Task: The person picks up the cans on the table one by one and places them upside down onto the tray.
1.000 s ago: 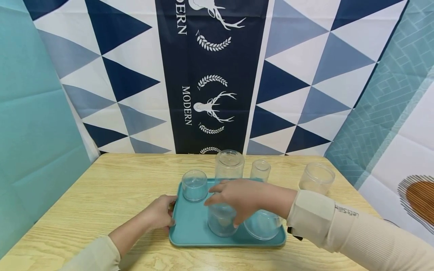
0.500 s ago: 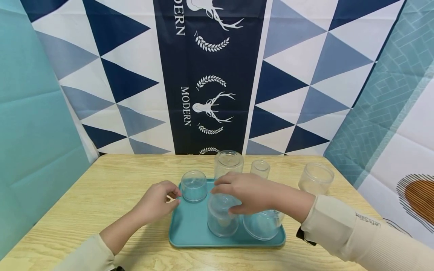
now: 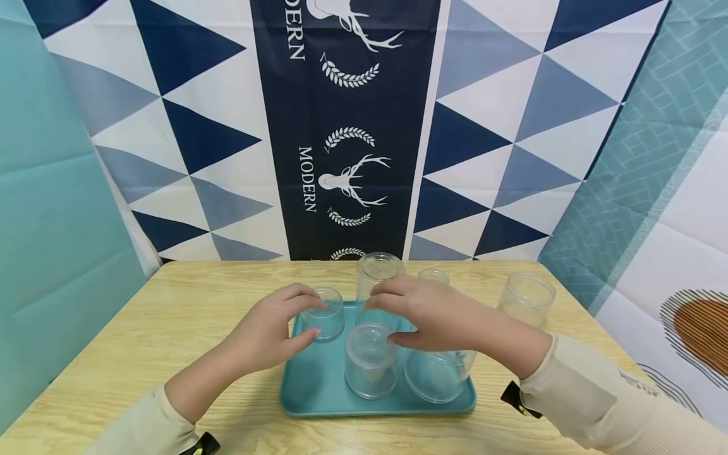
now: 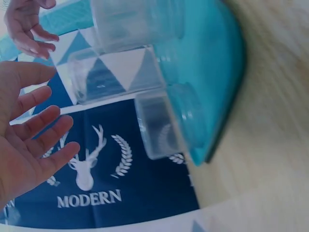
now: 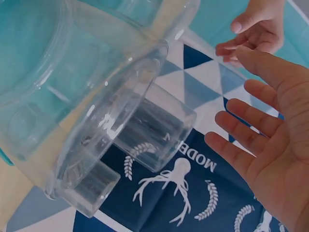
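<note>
My left hand (image 3: 267, 332) hovers over the left side of a teal tray (image 3: 309, 388), fingers loosely bent with nothing between them. It partly covers a short clear jar (image 3: 332, 319) at the tray's back left. Over the tray's middle is my right hand (image 3: 426, 314), fingers parted and holding nothing. Below it stands a clear jar (image 3: 371, 373) with a cloudy top. Behind the right hand rises a tall clear jar (image 3: 378, 268). A wide clear container (image 3: 435, 382) sits front right, partly hidden by the right wrist. Both wrist views show the fingers spread apart from the jars.
A narrow clear jar (image 3: 435, 276) stands at the back right, mostly hidden by the right hand. Another clear container (image 3: 526, 297) is on the wooden table (image 3: 188, 316) to the right of the tray. A patterned cloth (image 3: 227, 158) hangs behind the table.
My left hand has let go of the tray's left edge and moved up and right over it. The right hand has shifted slightly right and up. The jars and tray stay put.
</note>
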### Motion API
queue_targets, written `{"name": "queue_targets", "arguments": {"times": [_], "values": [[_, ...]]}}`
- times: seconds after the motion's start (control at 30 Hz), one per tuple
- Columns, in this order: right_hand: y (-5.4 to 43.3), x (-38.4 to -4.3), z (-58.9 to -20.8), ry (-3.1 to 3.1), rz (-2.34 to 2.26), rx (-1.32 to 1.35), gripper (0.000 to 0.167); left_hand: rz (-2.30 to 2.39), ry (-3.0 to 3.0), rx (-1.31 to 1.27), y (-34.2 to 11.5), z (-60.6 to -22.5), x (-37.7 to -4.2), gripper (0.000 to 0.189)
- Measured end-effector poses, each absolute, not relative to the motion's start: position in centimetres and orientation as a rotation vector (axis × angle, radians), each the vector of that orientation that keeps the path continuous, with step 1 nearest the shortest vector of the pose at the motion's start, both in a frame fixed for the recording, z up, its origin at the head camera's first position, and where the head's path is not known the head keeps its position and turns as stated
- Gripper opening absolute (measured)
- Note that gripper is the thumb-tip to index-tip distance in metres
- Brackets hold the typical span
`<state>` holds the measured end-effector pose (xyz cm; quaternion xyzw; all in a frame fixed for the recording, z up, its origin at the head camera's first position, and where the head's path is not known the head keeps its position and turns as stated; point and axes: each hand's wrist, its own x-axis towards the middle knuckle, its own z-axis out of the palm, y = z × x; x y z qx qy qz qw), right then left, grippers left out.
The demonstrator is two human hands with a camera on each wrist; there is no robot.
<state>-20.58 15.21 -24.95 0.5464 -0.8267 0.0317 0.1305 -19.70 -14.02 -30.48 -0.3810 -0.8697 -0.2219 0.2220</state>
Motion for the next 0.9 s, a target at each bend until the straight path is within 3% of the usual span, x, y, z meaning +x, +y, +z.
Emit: {"name": "queue_targets", "arguments": {"times": [0.33, 0.9], "values": [[17.0, -20.1, -24.5, -2.309, 0.22, 1.517, 0.052, -0.569, -2.383, -1.204, -12.5, -28.1, -19.1, 0.047], [21.6, -19.4, -23.8, -2.582, 0.351, 1.333, 0.076, -0.496, -2.419, -1.351, -9.8, -26.7, -19.1, 0.062]]}}
